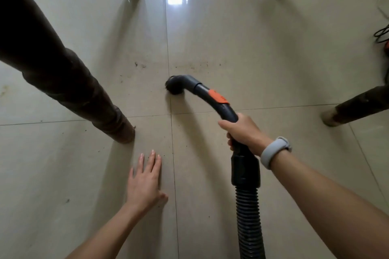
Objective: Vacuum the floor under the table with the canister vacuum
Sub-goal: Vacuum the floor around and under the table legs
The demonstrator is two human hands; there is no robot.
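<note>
The right hand [242, 130] grips the curved wand [212, 99], its brush [174, 88] down on the floor [263, 48] between the bench legs [84, 99]. The left hand [145, 183] lies flat, fingers together, on the tiles.

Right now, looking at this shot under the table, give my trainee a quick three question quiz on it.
1. True or false: the left hand grips the hose.
2. Which hand holds the handle?
3. The brush sits: A) beside the near left table leg, B) on the tile seam near specks of dirt, C) lifted well off the floor.

Key:
1. False. It lies flat on the floor, fingers straight.
2. The right hand, which wears a wristband.
3. B.
</note>
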